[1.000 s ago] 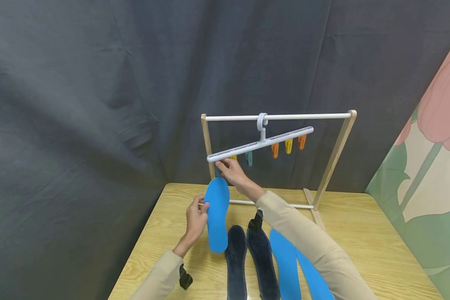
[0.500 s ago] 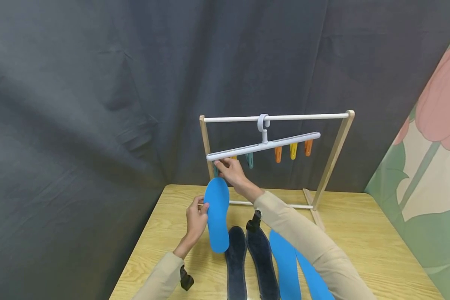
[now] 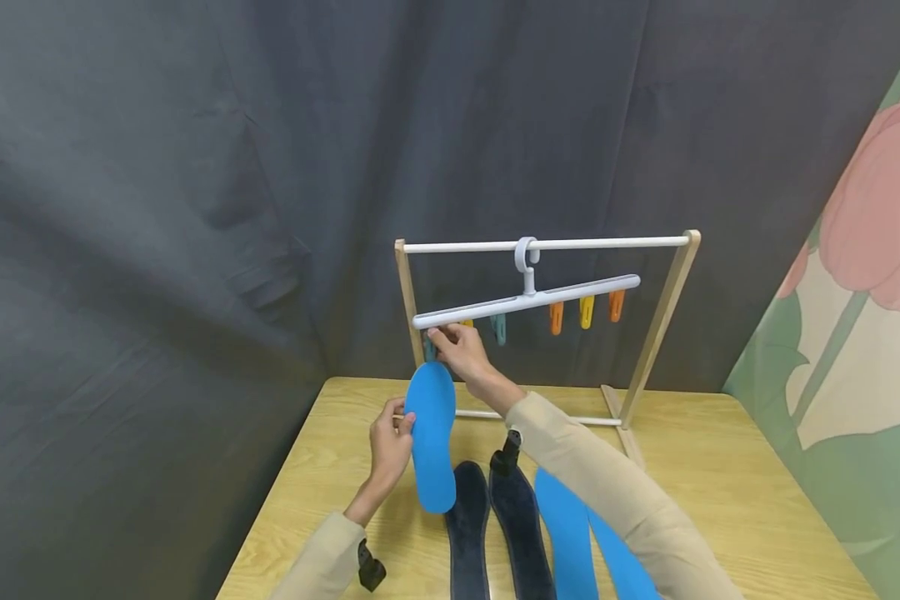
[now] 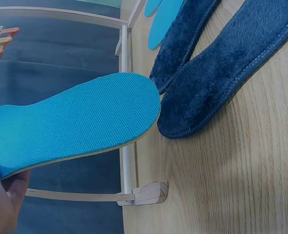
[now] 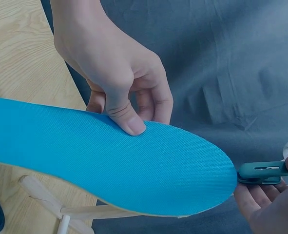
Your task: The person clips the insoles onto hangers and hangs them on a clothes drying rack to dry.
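My left hand (image 3: 390,442) pinches a blue insole (image 3: 431,437) by its left edge, thumb on the front face. The insole stands upright, its rounded end at the top. Above it, my right hand (image 3: 465,354) grips a teal clothespin (image 5: 263,169) under the left end of a white clip hanger (image 3: 480,310). In the right wrist view, the insole's rounded tip meets the clothespin's mouth; how far in it sits is hard to see. The hanger hooks over a rack's top bar and tilts, left end lower.
The wooden-legged rack (image 3: 658,329) stands at the back of the table (image 3: 735,500). Several other clothespins, among them a yellow one (image 3: 587,312), hang from the hanger. Two dark fuzzy insoles (image 3: 468,525) and two more blue insoles (image 3: 566,533) lie in front. A dark curtain (image 3: 195,250) hangs behind.
The hanger has turned slightly, and its right end has come lower, making the tilt milder. Both hands keep their holds on the insole and the clothespin. The head view has shifted a little.
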Motion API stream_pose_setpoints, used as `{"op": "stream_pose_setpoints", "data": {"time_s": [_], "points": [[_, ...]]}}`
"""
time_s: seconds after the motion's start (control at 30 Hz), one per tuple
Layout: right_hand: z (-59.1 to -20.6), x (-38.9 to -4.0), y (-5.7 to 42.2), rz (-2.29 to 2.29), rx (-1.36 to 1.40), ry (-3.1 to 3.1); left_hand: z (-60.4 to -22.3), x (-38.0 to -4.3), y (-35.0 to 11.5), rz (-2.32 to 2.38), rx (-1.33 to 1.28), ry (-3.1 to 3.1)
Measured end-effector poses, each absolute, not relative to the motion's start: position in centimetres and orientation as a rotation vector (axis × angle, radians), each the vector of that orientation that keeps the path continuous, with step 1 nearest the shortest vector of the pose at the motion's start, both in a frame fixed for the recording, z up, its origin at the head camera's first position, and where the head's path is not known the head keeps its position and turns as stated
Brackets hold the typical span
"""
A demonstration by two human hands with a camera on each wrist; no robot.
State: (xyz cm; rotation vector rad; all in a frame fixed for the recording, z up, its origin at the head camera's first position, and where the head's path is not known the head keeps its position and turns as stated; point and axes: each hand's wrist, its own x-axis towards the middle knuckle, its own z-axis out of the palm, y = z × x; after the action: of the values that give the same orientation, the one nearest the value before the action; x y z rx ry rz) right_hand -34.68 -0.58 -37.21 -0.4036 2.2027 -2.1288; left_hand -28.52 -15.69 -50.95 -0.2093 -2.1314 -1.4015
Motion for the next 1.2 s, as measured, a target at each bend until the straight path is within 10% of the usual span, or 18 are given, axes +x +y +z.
{"op": "stream_pose_setpoints", "data": {"time_s": [1.2], "points": [[-37.3,-35.2,-0.7,-2.173,-0.296,2.233,-50.5,-28.9,-15.0,-1.403,-0.209,-2.070]]}}
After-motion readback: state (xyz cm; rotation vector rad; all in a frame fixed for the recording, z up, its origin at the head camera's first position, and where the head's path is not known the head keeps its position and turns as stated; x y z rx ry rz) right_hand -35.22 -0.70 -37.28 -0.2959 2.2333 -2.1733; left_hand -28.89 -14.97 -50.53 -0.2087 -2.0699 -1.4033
